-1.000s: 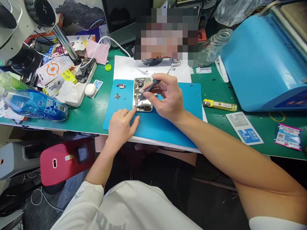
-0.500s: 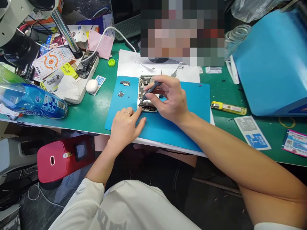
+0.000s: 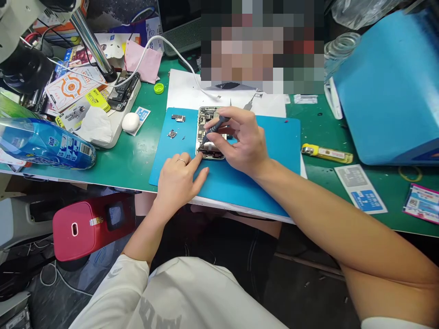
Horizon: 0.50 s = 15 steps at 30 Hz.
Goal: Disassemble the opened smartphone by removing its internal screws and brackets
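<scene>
An opened phone [image 3: 211, 147] lies on the blue mat [image 3: 274, 155], its inner parts bare. My right hand [image 3: 246, 141] pinches a thin dark screwdriver [image 3: 213, 130] between thumb and fingers, tilted, with its tip at the phone's lower left corner. The same hand covers the phone's right side. My left hand [image 3: 178, 178] rests on the mat, index finger stretched to the phone's lower left edge and thumb apart; it holds nothing. Left of the phone lie a small metal-and-black part [image 3: 178, 118] and a little square part [image 3: 172, 134].
A blue bottle [image 3: 48, 144] lies at the left, near a white round case [image 3: 131, 122]. A microscope-like stand's post [image 3: 91, 43] rises behind. To the right are a yellow cutter-like tool [image 3: 327, 153] and a large blue object [image 3: 391, 100]. A white cable [image 3: 164, 40] arches over the back.
Both hands and the screwdriver stay practically where they were, with the tip at the same corner. Only the camera view has shifted slightly.
</scene>
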Available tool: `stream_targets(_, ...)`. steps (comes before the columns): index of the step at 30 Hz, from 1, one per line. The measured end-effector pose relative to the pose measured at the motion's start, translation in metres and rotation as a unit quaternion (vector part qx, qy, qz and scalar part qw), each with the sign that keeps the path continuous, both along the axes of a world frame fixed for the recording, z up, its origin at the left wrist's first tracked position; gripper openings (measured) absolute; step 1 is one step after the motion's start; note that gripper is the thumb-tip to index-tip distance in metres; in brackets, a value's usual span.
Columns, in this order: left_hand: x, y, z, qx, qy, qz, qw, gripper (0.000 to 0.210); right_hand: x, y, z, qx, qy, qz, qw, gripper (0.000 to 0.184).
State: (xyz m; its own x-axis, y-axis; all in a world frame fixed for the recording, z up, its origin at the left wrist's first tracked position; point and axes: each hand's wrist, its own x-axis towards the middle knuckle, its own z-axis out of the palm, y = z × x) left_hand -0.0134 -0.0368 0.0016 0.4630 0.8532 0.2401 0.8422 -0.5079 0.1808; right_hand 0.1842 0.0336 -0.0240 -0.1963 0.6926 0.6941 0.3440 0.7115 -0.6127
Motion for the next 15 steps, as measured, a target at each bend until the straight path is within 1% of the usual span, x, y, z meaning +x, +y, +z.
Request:
stream_targets(4, 0.0004, 0.0002, 0.0001, 0.003, -0.002, -0.001, 1.000, 0.045, 0.0004, 0.0008, -0.0002, -0.003, -0.006, 0.004, 1.000, 0.046)
stream_targets(9, 0.0007, 0.0004, 0.0010, -0.010, -0.001, 0.003, 1.000, 0.045, -0.0010, 0.0010, 0.0003, 0.016, 0.003, 0.005, 1.000, 0.043)
stream_targets(15, 0.0004, 0.0002, 0.0018, -0.015, -0.003, 0.003, 1.000, 0.045, -0.0013, 0.0004, 0.0014, -0.010, 0.003, 0.004, 1.000, 0.042)
